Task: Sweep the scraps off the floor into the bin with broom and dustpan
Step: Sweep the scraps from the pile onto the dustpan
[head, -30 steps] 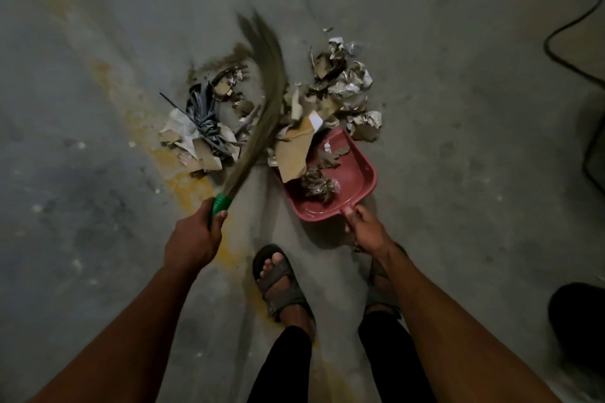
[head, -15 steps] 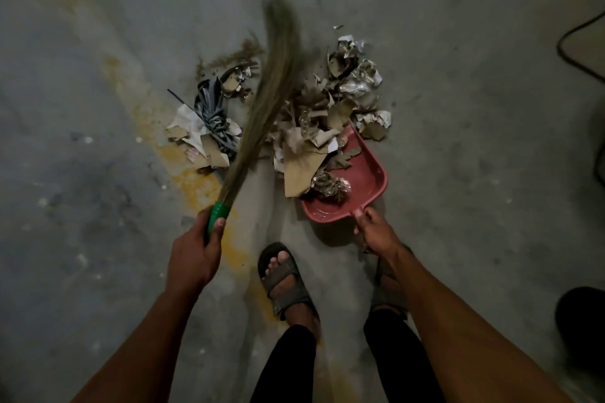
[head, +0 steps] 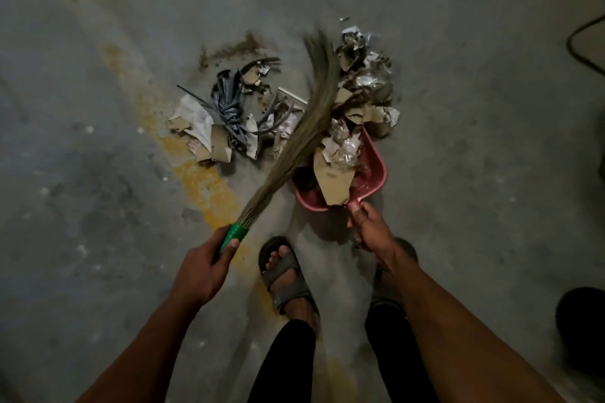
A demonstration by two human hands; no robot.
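Note:
My left hand (head: pixel 204 267) grips the green handle of a grass broom (head: pixel 302 137). Its bristles slant up and right across the scraps, the blurred tip lying over the pile beyond the dustpan. My right hand (head: pixel 370 229) holds the handle of a red dustpan (head: pixel 375 173) resting on the floor. Cardboard and crumpled paper scraps (head: pixel 337 173) fill the pan. More paper scraps (head: pixel 366 75) lie heaped at its mouth. To the left sits a second pile with a dark knotted cord (head: pixel 229 108) and torn cardboard. The bin cannot be made out.
My feet in sandals (head: pixel 284 271) stand just behind the pan on the grey concrete floor. A worn yellow line (head: pixel 203 180) crosses the floor under the left pile. Black cables (head: pixel 579 39) run along the upper right. A dark object (head: pixel 581 324) sits at the lower right edge.
The broom has swung from the left of the scraps to the right, over the pile at the pan's mouth. More cardboard and paper now lie in the pan. My right hand kept the pan in place.

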